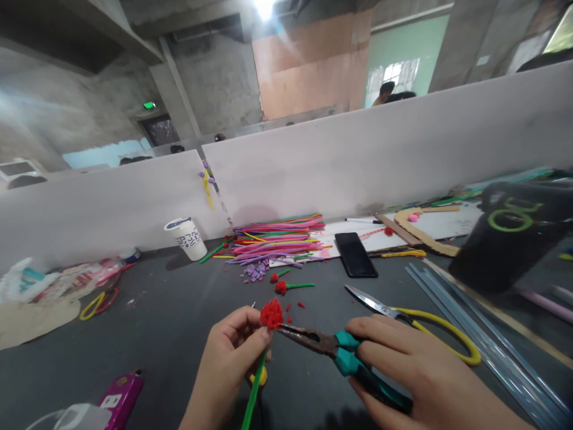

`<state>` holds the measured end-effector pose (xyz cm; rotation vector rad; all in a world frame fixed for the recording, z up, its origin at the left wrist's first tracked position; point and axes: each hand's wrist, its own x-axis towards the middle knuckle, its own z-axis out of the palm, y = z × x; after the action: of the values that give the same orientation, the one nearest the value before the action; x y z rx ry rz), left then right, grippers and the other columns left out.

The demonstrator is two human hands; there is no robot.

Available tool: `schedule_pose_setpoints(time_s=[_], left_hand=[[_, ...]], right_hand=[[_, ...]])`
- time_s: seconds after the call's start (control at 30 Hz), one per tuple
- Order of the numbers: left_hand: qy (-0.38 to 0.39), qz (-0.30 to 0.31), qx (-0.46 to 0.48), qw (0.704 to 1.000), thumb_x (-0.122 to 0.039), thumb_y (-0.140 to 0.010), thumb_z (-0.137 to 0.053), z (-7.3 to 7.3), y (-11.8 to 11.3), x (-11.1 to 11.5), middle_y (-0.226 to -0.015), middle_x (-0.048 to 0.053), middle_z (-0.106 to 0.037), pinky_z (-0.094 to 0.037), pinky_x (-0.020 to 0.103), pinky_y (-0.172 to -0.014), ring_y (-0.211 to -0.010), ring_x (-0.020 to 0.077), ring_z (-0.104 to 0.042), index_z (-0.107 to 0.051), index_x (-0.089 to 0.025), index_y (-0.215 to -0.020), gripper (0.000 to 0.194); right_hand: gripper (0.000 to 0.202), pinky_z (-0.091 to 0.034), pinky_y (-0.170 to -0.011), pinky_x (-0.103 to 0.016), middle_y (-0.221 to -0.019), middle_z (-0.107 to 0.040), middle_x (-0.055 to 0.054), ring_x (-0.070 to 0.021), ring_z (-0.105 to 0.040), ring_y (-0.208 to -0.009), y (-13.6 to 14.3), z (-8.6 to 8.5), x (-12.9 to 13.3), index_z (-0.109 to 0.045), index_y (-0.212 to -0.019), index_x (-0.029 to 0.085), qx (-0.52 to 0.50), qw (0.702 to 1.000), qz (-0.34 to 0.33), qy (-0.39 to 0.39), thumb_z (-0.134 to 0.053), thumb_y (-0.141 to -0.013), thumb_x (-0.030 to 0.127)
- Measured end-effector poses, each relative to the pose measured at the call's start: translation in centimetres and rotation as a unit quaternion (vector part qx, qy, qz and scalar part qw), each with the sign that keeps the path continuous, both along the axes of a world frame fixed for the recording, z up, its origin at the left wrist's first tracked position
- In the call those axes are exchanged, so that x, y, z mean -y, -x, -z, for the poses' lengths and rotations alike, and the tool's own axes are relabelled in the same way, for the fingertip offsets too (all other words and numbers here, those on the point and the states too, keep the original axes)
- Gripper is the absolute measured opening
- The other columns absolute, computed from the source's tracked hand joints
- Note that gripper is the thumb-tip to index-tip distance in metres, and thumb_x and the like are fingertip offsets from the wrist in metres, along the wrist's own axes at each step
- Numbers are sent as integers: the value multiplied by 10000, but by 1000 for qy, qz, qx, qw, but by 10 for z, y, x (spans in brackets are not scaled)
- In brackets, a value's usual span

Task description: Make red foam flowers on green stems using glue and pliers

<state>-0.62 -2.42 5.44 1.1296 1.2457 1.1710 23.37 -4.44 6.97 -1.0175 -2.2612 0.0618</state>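
Note:
Between the thumb and fingers of my left hand point(233, 358) is a red pipe-cleaner flower point(272, 313) on a green stem point(253, 399) that slants down toward me. My right hand point(403, 364) is wrapped round long-nose pliers point(342, 352) with teal and black handles. Their tips touch the right side of the flower's base. Behind the flower lie two smaller finished red flowers point(280, 287) on green stems, with a few red snippets point(301, 304) beside them. Scissors with yellow handles point(441, 325) lie just beyond my right hand. A yellow-handled thing point(258, 376) is partly hidden under my left hand.
Colored pipe cleaners point(277, 236) are piled by the white partition point(340, 161), with purple snippets point(256, 271) in front. A paper cup point(185, 239), a phone point(356, 255), clear plastic sticks point(487, 334), a black bag point(514, 233) and a magenta power strip point(120, 399) stand or lie around.

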Motion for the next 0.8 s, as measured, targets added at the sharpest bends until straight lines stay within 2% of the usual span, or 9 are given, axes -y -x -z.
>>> schedule_pose_setpoints(time_s=[0.33, 0.47, 0.57, 0.67, 0.8], left_hand=[[-24, -26, -34, 999, -255, -676, -727, -4, -5, 2, -505, -27, -588, -367, 177, -449, -470, 99, -497, -695, -173, -648, 93], [-57, -26, -102, 993, -251, -689, -701, -4, -3, 2, -520, -25, -597, -381, 192, -464, -480, 115, -512, -703, -178, -651, 82], [-78, -10, -137, 987, -238, -698, -702, -1, 0, 0, -543, -21, -601, -413, 212, -510, -518, 135, -530, -703, -183, -640, 79], [-82, -7, -142, 986, -218, -705, -704, 1, 1, -3, -546, -21, -604, -415, 218, -524, -520, 138, -532, -702, -186, -629, 83], [-80, -3, -132, 988, -199, -674, -727, 0, -1, -4, -537, -24, -606, -415, 219, -523, -515, 140, -538, -696, -189, -611, 72]], right_hand=[[173, -535, -583, -246, -754, -660, 0, -159, -652, -674, -1, 0, 0, -693, -789, 239, -11, 999, -17, 41, -592, -752, 104], [179, -512, -558, -204, -734, -655, 25, -133, -654, -670, 0, -3, -2, -635, -681, 235, -19, 994, -28, 102, -619, -753, 72], [204, -480, -517, -189, -710, -647, 44, -130, -656, -661, 1, -6, -2, -639, -683, 237, -22, 989, -26, 145, -644, -717, 36], [224, -451, -485, -180, -747, -661, 46, -131, -660, -679, 0, -8, -2, -643, -693, 241, -12, 983, -27, 183, -630, -716, 19], [209, -452, -540, -177, -766, -644, 57, -122, -639, -698, -4, -8, -5, -571, -653, 223, -9, 969, -27, 245, -627, -720, 33]])
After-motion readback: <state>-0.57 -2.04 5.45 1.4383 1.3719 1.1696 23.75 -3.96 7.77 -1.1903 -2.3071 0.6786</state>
